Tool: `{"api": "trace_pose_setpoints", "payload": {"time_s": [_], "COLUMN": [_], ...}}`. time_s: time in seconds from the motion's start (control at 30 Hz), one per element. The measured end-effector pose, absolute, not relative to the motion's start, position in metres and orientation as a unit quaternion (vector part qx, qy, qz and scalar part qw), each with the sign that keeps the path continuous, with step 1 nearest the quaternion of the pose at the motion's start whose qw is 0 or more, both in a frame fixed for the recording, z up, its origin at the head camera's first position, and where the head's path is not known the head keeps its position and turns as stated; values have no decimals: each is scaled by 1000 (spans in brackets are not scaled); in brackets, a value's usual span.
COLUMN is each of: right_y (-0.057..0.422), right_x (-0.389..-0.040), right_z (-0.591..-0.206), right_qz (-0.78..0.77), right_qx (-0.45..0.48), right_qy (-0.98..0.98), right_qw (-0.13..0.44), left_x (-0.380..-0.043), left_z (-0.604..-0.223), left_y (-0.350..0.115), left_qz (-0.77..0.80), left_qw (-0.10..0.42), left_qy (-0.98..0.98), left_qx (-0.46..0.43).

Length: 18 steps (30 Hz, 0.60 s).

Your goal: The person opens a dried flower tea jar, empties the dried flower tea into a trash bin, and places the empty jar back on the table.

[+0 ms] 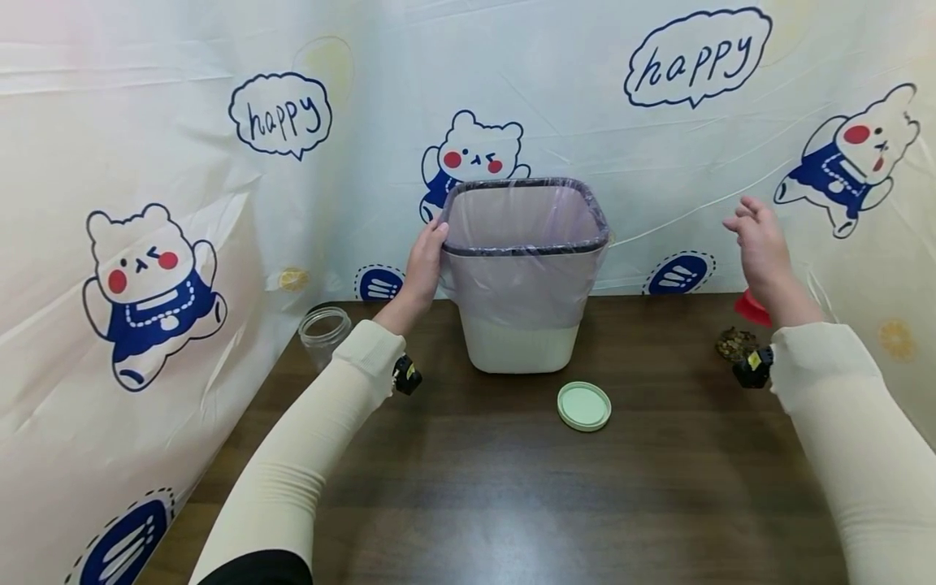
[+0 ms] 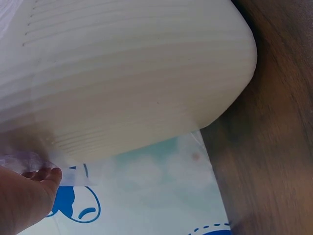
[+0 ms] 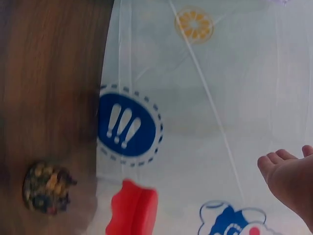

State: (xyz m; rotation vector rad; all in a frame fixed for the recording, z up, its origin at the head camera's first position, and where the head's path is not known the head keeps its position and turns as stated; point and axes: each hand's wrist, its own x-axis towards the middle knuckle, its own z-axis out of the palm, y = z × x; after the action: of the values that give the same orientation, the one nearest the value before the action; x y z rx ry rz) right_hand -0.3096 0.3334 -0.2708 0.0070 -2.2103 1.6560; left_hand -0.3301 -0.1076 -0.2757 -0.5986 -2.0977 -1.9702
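A pale trash bin (image 1: pixel 522 349) stands at the far side of the table, its top lined with a clear plastic bag (image 1: pixel 519 288) folded over the dark rim. My left hand (image 1: pixel 424 264) holds the bin's left side just below the rim; in the left wrist view its curled fingers (image 2: pixel 46 178) lie against the bag's loose edge. Off to the right, my right hand (image 1: pixel 764 252) is raised in the air with loosely bent fingers and nothing in them. Below it are a red object (image 1: pixel 753 309), partly hidden by the wrist, and a small mottled brown-green clump (image 1: pixel 734 344).
A clear open jar (image 1: pixel 324 329) stands at the table's left edge, partly behind my left sleeve. A round pale green lid (image 1: pixel 584 405) lies in front of the bin. A printed curtain (image 1: pixel 366 187) hangs close behind the table and along its sides.
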Motion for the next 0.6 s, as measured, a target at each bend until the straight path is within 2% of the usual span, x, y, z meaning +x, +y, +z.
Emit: {"api": "trace_pose_setpoints", "payload": {"time_s": [0.4,0.6], "right_y": [373,391], "right_x": [-289,-281], "right_z": [-298,-319], "right_qz": [512,524], "right_qx": [-68,-112], "right_qy": [-835,-829], "right_qw": [191,160], "left_x": [-320,-330], "left_z": [-270,-277], "left_y": [-107,-109], "left_qz": [-661,-664], "left_qw": [97,92], "left_qy": [-719,-717], "left_qx": [-194,-193]}}
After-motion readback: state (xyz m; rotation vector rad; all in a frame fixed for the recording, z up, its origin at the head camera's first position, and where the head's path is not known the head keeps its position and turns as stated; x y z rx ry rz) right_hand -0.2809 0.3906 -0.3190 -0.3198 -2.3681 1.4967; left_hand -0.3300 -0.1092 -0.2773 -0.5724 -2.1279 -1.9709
